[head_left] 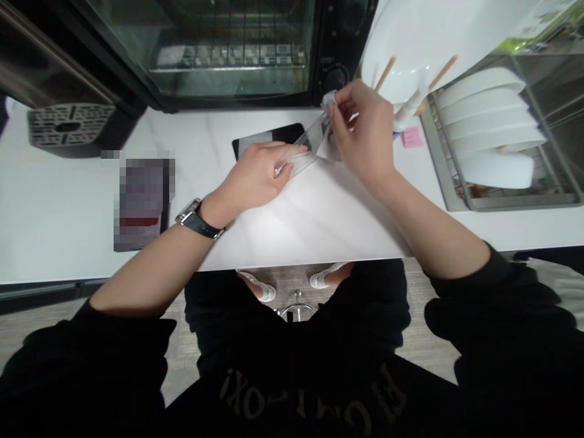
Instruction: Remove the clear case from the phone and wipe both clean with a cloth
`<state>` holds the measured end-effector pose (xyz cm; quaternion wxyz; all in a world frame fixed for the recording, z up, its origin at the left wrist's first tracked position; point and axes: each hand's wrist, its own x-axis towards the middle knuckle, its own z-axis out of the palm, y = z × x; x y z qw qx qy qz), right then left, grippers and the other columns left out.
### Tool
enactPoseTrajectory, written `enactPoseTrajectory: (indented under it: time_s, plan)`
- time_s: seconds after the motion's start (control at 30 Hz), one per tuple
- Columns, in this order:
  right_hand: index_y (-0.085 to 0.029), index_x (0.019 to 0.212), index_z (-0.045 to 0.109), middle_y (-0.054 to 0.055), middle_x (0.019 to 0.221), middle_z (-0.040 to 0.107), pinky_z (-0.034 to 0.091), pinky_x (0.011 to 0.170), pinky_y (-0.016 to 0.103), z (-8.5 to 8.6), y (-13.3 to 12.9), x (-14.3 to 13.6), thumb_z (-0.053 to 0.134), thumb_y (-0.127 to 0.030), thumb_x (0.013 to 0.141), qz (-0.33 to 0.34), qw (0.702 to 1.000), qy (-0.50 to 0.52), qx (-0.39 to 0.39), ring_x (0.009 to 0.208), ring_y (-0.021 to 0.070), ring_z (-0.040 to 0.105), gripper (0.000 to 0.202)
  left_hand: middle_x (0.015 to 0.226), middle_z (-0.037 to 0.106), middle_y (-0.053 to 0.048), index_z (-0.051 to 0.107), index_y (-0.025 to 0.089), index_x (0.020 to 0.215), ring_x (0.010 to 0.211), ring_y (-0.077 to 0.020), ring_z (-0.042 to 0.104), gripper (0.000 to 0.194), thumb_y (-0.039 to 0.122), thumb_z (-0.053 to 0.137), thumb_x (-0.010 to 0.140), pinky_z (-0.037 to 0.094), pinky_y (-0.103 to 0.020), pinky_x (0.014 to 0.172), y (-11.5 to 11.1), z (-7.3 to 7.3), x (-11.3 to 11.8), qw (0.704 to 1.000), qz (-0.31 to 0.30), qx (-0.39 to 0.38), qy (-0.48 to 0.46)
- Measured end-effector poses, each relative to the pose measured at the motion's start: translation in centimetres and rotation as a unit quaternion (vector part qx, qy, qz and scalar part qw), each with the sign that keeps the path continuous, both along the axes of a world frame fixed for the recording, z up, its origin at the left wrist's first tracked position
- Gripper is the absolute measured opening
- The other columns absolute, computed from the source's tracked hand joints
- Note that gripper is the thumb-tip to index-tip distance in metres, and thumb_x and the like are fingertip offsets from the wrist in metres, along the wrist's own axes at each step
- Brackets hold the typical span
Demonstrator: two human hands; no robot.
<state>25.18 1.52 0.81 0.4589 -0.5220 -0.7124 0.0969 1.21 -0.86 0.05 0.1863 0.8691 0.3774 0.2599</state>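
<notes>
A clear, long, narrow plastic piece (305, 159) slants between both hands above the white counter. My left hand (259, 175), with a watch (196, 220) at its wrist, grips the lower end between thumb and fingers. At the upper end my right hand (365, 128) is closed, pinching a crumpled whitish wipe or tissue (329, 98) against the plastic. More of the whitish material hangs below the right fingers. Behind my left hand lies a flat black object with a grey section (255, 140), partly covered by the hand.
A black toaster oven (237, 97) stands at the back. To the left are a drip tray (68, 125) and a blurred-out dark tablet-like object (141, 201). At the right are a pink sticky note (412, 137), a white tube (410, 108), a large white bowl (410, 36) and a rack (444, 176) with dishes.
</notes>
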Motion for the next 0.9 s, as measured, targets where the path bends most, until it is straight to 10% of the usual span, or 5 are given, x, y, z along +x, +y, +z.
enactPoseTrajectory:
  time_s: [0.4,0.7,0.9]
  plan:
    - [-0.026,0.084,0.058,0.003,0.081,0.069,0.051,0.071,0.037,0.1,-0.1,-0.5,0.06,-0.027,0.099,0.031,0.999,0.04,-0.002,0.071,0.0187,0.061,0.015,0.092,0.074,-0.002,0.078,0.031,0.129,0.08,-0.0196,0.062,0.039,0.034,0.051,0.1,0.053,-0.04,0.079,-0.2,0.1,0.1,1.0,0.002,0.0,-0.008]
    - [-0.025,0.091,0.068,0.004,0.088,0.069,0.056,0.082,0.035,0.5,-2.9,-1.8,0.061,-0.041,0.108,0.177,0.984,-0.02,-0.027,0.082,0.0185,0.062,0.024,0.074,0.062,-0.003,0.049,0.029,0.072,0.074,-0.021,0.058,0.027,0.032,0.053,0.098,0.048,-0.04,0.073,-0.1,0.2,0.3,0.999,0.016,0.024,0.012]
    - [-0.025,0.11,0.076,0.006,0.099,0.073,0.057,0.084,0.035,-0.8,-3.5,-2.5,0.051,-0.048,0.113,0.307,0.949,-0.045,0.051,0.086,0.0172,0.066,0.034,0.081,0.072,-0.003,0.052,0.026,0.076,0.081,-0.0234,0.071,0.015,0.028,0.053,0.091,0.054,-0.038,0.077,-0.1,-0.1,0.4,0.999,0.025,0.019,-0.013]
